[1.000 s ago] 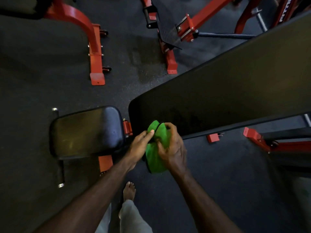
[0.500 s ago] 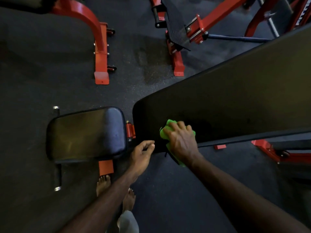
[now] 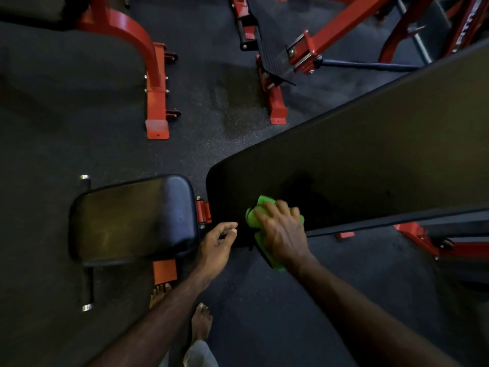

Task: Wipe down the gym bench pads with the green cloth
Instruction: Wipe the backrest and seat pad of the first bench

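Head view. Right hand (image 3: 281, 229): fingers spread flat, pressing cloth (image 3: 260, 207) onto near corner of back pad (image 3: 357, 165); cloth tail hangs over pad edge. Left hand (image 3: 215, 246): loosely curled, empty, just beside pad corner. Seat pad (image 3: 132, 218): unwiped, by judgement. Advice: keep palm flat, stroke lengthwise, overlap passes.

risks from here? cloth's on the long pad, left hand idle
1. The green cloth hangs partly off the long pad's near edge under the right hand; it could bunch or slip off.
2. The seat pad may get skipped.
3. Bare feet stand close to the red frame.
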### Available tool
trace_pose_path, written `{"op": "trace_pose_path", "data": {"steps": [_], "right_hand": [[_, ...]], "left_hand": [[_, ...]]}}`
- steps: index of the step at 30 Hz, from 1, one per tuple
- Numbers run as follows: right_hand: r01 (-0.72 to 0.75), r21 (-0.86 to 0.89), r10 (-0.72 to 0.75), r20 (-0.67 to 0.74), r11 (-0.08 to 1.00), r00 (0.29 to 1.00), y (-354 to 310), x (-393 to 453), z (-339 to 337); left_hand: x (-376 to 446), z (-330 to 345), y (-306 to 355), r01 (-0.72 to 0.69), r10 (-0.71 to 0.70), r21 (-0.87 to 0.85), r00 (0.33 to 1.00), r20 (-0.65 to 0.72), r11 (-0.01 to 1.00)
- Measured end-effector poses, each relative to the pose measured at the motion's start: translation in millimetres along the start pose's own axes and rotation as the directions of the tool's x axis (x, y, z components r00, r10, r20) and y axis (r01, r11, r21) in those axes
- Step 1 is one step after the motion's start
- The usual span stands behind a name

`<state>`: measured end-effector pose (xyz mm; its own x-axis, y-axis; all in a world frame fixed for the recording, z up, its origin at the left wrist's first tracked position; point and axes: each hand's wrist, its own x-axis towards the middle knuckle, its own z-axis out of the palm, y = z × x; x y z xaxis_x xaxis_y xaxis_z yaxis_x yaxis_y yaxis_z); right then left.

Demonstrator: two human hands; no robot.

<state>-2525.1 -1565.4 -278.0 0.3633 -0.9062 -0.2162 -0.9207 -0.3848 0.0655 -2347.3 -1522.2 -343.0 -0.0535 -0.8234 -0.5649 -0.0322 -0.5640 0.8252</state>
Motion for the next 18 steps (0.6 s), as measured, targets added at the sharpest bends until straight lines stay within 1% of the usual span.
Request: {"op": "trace_pose_path", "data": {"steps": [1, 3, 4, 5, 6, 7, 8, 9, 10, 11, 12, 14, 16, 17, 18], "right_hand": [[-0.079, -0.01, 0.078, -0.049, 0.997, 0.996, 11, 9, -13], [-0.259, 0.012, 0.258, -0.133, 0.966, 0.957, 28, 32, -32], [-0.33, 0.04, 0.333, -0.151, 0.943, 0.931, 30, 37, -35], [-0.367, 0.065, 0.372, -0.173, 0.928, 0.912, 26, 37, -34], [-0.345, 0.072, 0.353, -0.187, 0.936, 0.917, 20, 29, -29], [-0.269, 0.065, 0.276, -0.168, 0.961, 0.946, 12, 15, -19], [-0.164, 0.045, 0.169, -0.126, 0.985, 0.978, 6, -3, -9], [-0.059, 0.017, 0.06, -0.09, 0.998, 0.994, 4, -22, 0], [0.008, -0.005, -0.008, -0.064, 1.0, 0.998, 8, -35, 2], [0.019, -0.011, -0.02, -0.053, 1.0, 0.998, 17, -43, -3], [-0.018, -0.018, 0.017, -0.076, 1.0, 0.997, 29, -44, -13], [-0.196, -0.018, 0.189, -0.189, 0.98, 0.964, 55, -33, -40], [-0.402, 0.084, 0.408, -0.286, 0.912, 0.867, 77, -15, -66], [-0.463, 0.13, 0.479, -0.316, 0.877, 0.819, 81, -9, -72], [-0.491, 0.146, 0.511, -0.327, 0.859, 0.795, 78, -6, -72]], "left_hand": [[0, 2, 2, -0.005, 0.005, 0.004, 1.0, 0.003, 1.0], [1, 5, 3, -0.019, 0.019, 0.014, 1.0, 0.001, 1.0], [3, 7, 3, -0.031, 0.031, 0.032, 1.0, 0.0, 0.999], [4, 8, 2, -0.045, 0.046, 0.07, 0.999, -0.001, 0.997], [6, 11, 0, -0.059, 0.06, 0.123, 0.998, -0.005, 0.991], [8, 13, -2, -0.068, 0.071, 0.187, 0.997, -0.011, 0.98], [9, 17, -4, -0.071, 0.076, 0.254, 0.997, -0.011, 0.965], [10, 22, -5, -0.072, 0.077, 0.319, 0.997, -0.004, 0.945], [11, 27, -4, -0.076, 0.077, 0.377, 0.997, 0.012, 0.923], [11, 33, -3, -0.087, 0.08, 0.416, 0.996, 0.035, 0.905], [11, 40, -1, -0.114, 0.099, 0.439, 0.993, 0.058, 0.891], [14, 54, 4, -0.183, 0.161, 0.463, 0.983, 0.086, 0.867], [19, 65, 9, -0.227, 0.216, 0.472, 0.973, 0.079, 0.852], [20, 70, 11, -0.23, 0.222, 0.47, 0.972, 0.075, 0.852], [21, 76, 14, -0.225, 0.217, 0.465, 0.973, 0.071, 0.856]]}}
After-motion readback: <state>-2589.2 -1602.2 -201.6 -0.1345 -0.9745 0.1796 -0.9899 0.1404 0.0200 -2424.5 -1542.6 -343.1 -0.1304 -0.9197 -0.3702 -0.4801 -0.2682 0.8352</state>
